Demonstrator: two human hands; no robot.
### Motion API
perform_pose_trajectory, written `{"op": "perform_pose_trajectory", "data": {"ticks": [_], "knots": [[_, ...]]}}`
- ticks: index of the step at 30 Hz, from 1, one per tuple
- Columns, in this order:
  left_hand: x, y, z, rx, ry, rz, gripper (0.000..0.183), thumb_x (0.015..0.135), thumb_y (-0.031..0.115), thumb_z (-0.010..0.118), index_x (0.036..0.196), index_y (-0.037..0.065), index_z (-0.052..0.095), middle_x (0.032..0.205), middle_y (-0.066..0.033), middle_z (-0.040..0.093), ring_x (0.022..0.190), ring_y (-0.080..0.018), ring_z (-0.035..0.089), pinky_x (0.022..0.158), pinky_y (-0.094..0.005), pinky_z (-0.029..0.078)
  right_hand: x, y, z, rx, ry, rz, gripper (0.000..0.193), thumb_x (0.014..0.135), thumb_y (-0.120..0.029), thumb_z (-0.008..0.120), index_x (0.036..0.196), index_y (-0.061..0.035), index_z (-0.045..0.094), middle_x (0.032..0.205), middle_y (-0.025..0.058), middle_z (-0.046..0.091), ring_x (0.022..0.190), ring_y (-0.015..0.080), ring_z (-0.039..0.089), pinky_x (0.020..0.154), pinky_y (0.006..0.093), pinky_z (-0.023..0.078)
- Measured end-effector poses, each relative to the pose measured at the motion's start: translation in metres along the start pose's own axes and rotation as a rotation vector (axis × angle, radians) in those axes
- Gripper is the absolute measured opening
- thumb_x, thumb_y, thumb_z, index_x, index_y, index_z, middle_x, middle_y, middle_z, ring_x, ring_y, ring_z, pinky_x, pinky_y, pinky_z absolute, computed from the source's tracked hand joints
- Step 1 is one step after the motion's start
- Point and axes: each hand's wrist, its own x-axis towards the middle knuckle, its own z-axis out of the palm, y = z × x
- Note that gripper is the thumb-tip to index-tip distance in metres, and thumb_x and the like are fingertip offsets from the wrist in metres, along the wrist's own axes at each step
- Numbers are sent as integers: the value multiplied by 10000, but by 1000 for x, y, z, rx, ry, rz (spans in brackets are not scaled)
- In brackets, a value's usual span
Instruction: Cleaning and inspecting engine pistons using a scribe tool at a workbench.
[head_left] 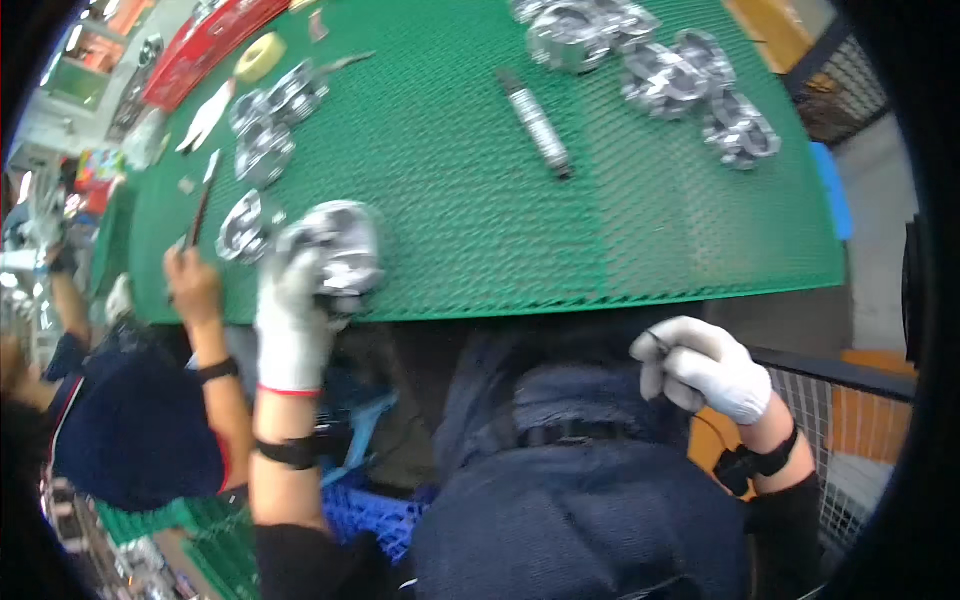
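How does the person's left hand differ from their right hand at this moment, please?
The left hand reaches up to the near edge of the green mat and grips a shiny metal part; the right hand is curled below the mat, away from the parts, and what it holds, if anything, cannot be made out. The left arm stretches forward; the right stays close to the body. Both wear white gloves and black wristbands.

bare green mat ahead; metal castings crowd its far edge.
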Motion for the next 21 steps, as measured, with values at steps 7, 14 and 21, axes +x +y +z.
{"op": "perform_pose_trajectory", "data": {"ticks": [7, 14, 21], "knots": [[11, -24, -39, 103, 296, 21, 583, 937, 139, 566, 1450, -18, 339, 1379, -157, 450, 1153, -218, 546, 900, -320, 500, 19, -40, -70, -837, 774, -569, 369, 913, -166, 574, 1269, -71, 576, 1008, 98, 680, 936, 197, 648, 840, 310, 502], [-56, -4, 19, 7, -119, 225, 611, 908, 45, 552, 1464, 1, 300, 1455, -165, 390, 1311, -284, 442, 979, -429, 486, 33, -51, -121, -1199, 874, -388, 245, 884, -263, 603, 1050, -85, 632, 952, 167, 641, 912, 370, 616, 800, 437, 486], [-62, 67, 113, -767, -705, -725, 742, 877, 192, 681, 1445, -25, 256, 1388, -207, 426, 1197, -281, 538, 948, -432, 510, 12, -32, 6, -1437, 19, -891, 217, 826, -184, 609, 1040, -154, 627, 655, 38, 520, 474, 191, 547, 391, 313, 432]]}}
